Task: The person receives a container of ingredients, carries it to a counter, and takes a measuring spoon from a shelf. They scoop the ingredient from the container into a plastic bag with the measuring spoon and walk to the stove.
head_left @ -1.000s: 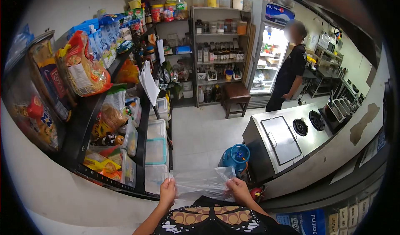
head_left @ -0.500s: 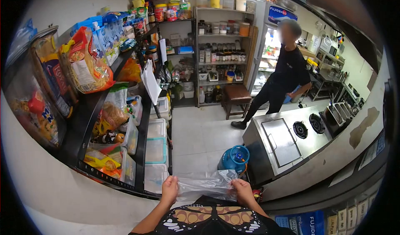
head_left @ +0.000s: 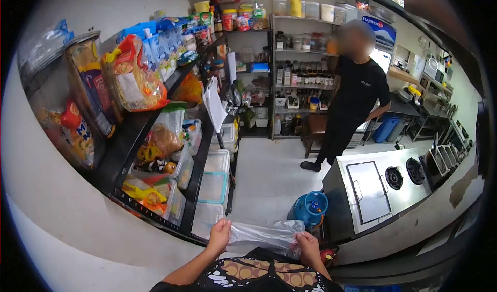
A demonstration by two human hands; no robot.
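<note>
- We find the plastic bag [head_left: 265,235] at the lower centre of the frame, stretched between both hands.
- The left hand [head_left: 220,235] pinches its left end and the right hand [head_left: 309,246] its right end; neither has let go.
- We cannot tell whether the bag's mouth is parted.
- Main change: the person in black [head_left: 357,90] has stepped from near the fridge [head_left: 382,59] to stand before the stool [head_left: 313,129], right of upper centre.
- The view has swung too; the gas tank [head_left: 309,209] and stove [head_left: 380,188] sit farther right.
- We judge the bag handling unaffected: the person stands well apart.
</note>
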